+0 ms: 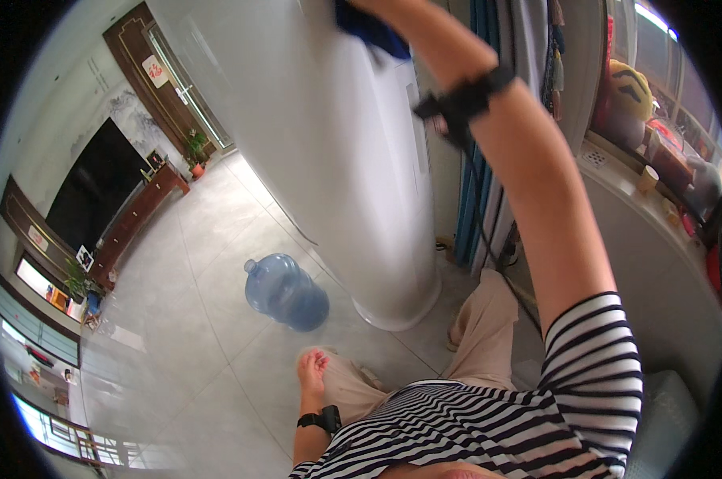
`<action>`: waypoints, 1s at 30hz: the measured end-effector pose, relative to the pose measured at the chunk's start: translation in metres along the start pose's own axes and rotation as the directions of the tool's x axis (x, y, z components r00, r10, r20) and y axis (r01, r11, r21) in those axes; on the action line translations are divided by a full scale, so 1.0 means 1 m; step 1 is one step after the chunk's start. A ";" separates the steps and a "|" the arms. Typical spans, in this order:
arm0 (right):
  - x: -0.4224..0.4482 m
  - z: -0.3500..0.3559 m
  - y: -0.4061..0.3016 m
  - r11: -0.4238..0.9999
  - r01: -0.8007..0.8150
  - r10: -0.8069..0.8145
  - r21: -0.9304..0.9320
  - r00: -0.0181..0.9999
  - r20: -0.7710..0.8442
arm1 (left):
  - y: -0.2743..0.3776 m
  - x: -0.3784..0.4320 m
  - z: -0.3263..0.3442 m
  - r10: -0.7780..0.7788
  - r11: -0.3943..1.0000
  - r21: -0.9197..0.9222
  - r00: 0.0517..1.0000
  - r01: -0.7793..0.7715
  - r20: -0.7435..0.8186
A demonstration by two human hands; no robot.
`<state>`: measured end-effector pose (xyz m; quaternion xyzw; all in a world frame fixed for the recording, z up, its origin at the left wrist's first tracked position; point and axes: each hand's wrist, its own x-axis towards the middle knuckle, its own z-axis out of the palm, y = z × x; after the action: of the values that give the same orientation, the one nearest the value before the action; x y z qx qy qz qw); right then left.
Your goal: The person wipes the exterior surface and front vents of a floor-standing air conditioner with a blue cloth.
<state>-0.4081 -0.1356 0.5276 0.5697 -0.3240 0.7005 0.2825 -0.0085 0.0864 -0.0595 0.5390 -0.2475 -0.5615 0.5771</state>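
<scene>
My right arm is raised to the top edge, where my right hand, mostly cut off by the frame, holds a dark blue cloth against the upper part of a tall, white, rounded cabinet, apparently a floor-standing air conditioner. My left hand hangs low beside my left leg, palm partly up, fingers loosely bent and holding nothing. Each wrist wears a black strap with a small device; a black cable runs down from the right one.
A translucent blue water bottle stands on the tiled floor left of the cabinet's base. Blue and grey curtains hang at right, beside a windowsill with plush toys and small items. Far left are a television and a low wooden cabinet.
</scene>
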 end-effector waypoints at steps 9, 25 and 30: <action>-0.076 -0.007 0.002 0.981 0.041 -0.058 -0.189 0.994 -0.088 | -0.003 0.002 0.000 0.013 1.000 -0.024 1.000 -0.013 -0.008; -0.503 -0.173 -0.013 -0.273 -0.707 0.460 -0.652 -0.691 0.557 | -0.019 0.009 0.040 -0.274 0.957 0.139 0.952 0.256 0.136; -0.528 -0.190 -0.055 -0.310 -0.851 0.044 -0.424 -0.458 0.888 | -0.029 -0.043 0.149 -0.645 0.743 0.102 0.665 0.662 0.376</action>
<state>-0.3821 0.0328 -0.0099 0.4170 -0.3531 0.2741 -0.7914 -0.1632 0.0806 -0.0273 0.4568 -0.1345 -0.8307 0.2882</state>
